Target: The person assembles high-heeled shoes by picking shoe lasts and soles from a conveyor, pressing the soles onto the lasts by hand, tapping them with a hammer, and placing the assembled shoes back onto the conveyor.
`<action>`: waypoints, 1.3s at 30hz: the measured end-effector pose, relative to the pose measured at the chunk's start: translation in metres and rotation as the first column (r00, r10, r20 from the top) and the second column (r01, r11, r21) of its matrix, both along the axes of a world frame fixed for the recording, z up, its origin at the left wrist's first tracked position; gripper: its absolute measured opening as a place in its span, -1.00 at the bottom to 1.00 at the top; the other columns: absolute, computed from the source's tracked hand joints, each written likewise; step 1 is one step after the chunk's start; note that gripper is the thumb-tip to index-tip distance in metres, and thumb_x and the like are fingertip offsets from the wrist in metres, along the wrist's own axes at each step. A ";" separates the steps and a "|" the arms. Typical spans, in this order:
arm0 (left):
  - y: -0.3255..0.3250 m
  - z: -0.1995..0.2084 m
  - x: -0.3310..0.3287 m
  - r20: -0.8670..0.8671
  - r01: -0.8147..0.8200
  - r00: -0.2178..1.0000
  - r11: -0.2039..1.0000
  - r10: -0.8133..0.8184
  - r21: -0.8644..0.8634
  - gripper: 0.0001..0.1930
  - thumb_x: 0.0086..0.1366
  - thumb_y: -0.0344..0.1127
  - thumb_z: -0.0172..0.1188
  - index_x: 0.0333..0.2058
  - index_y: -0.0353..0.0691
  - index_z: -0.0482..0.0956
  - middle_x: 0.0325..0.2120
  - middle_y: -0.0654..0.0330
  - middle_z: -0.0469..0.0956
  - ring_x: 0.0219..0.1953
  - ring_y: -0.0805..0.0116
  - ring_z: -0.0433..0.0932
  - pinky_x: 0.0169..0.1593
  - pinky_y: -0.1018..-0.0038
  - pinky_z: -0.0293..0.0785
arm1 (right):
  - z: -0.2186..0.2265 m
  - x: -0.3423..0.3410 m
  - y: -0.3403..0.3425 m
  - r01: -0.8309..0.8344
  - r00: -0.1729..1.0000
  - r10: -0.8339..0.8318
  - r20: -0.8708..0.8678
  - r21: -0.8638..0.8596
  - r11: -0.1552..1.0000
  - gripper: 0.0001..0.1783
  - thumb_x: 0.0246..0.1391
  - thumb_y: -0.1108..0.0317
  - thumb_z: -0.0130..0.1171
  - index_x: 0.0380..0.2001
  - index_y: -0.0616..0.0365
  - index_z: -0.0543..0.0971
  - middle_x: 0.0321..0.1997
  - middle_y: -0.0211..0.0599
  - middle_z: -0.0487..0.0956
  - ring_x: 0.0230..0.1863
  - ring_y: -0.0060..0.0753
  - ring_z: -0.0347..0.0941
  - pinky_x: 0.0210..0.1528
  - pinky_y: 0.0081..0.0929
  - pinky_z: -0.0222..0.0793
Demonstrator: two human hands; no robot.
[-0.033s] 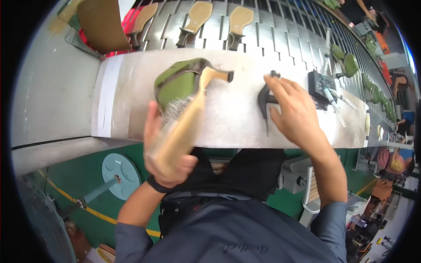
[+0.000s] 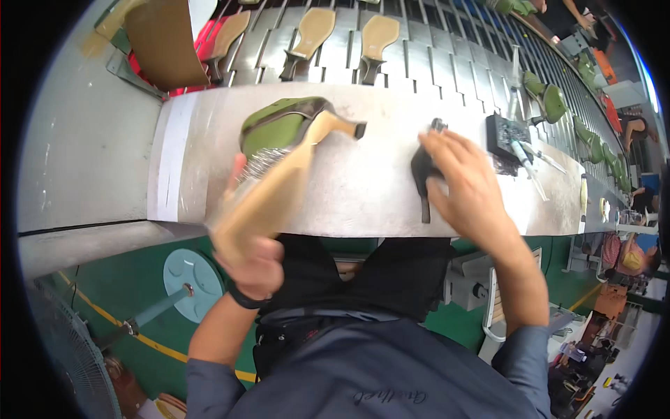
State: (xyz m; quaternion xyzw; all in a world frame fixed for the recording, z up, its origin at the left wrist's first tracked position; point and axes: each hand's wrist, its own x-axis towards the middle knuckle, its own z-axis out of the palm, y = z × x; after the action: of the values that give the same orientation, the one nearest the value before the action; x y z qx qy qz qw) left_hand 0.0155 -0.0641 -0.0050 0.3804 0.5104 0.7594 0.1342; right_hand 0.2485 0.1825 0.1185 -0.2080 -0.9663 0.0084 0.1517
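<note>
My left hand (image 2: 257, 271) is closed round the toe end of a green high-heeled shoe (image 2: 279, 136), near the table's front edge. Its tan sole is turned up toward me, and the heel points right. A silvery, shiny band crosses the front part; the toe is blurred by motion. To the right, my right hand (image 2: 466, 174) has its fingers and thumb closed about a black hand tool (image 2: 421, 171) over the pale worktable (image 2: 363, 188). The tool's narrow end points toward me, while a dark knob shows past my fingertips. My palm hides part of it.
Right of the tool stands a black box (image 2: 504, 133) with syringe-like tubes (image 2: 534, 178) beside it. Behind the table, a slatted metal conveyor (image 2: 419, 52) carries tan-soled shoes (image 2: 314, 33) and green shoes (image 2: 555, 105). A brown board (image 2: 159, 45) stands at the far left.
The shoe and my left hand have shifted slightly left and toward me. The black tool has turned under my right hand, so its lower end looks broader.
</note>
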 end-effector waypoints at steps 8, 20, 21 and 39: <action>0.011 0.076 -0.026 0.493 0.516 0.568 0.752 -0.659 0.410 -0.14 0.45 0.37 0.09 0.45 -0.19 0.28 0.43 -0.24 0.29 0.49 -0.18 0.24 0.52 -0.17 0.11 | -0.051 0.007 -0.068 -0.546 0.800 -0.556 -0.225 -0.657 -0.520 0.05 0.38 -0.50 -0.25 0.40 0.35 0.32 0.14 0.27 0.63 -0.07 0.19 0.73 -0.13 -0.12 0.75; 0.059 0.050 -0.007 0.183 0.356 0.934 0.770 -0.306 -0.530 -0.77 0.55 -0.32 0.17 -0.06 -0.40 0.66 -0.35 0.14 0.70 -0.34 0.47 0.65 -0.20 0.52 0.60 | -0.011 -0.026 0.042 -0.559 0.284 -0.810 -0.513 -0.775 0.295 -0.52 0.37 0.29 0.19 0.24 0.35 0.43 -0.01 -0.08 0.64 -0.06 -0.25 0.63 0.03 -0.35 0.58; 0.066 0.051 -0.004 0.146 0.363 0.928 0.753 -0.342 -0.549 -0.78 0.54 -0.34 0.19 -0.06 -0.41 0.66 -0.38 0.17 0.69 -0.36 0.49 0.64 -0.22 0.52 0.60 | -0.019 -0.041 0.070 -0.461 0.188 -0.803 -0.566 -0.773 0.437 -0.53 0.32 0.33 0.26 0.20 0.32 0.49 0.01 -0.16 0.65 -0.01 -0.35 0.59 0.08 -0.38 0.52; 0.386 0.038 -0.040 -0.556 -0.127 0.701 0.689 -0.447 -0.714 -0.53 0.16 -0.08 0.50 -0.10 -0.33 0.70 -0.35 -0.07 0.75 -0.24 -0.02 0.74 -0.10 0.17 0.63 | -0.052 -0.057 0.095 -0.180 0.671 -0.623 -0.403 -0.903 0.390 -0.27 0.25 0.33 0.30 0.40 0.38 0.30 0.45 0.16 0.37 0.50 0.05 0.30 0.47 -0.02 0.27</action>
State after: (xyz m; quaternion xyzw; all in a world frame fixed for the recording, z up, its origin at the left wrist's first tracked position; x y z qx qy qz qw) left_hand -0.0244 0.3223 0.0331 0.6011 0.7329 0.2866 0.1393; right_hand 0.1912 0.2776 0.0670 -0.3760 -0.6255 0.5762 0.3680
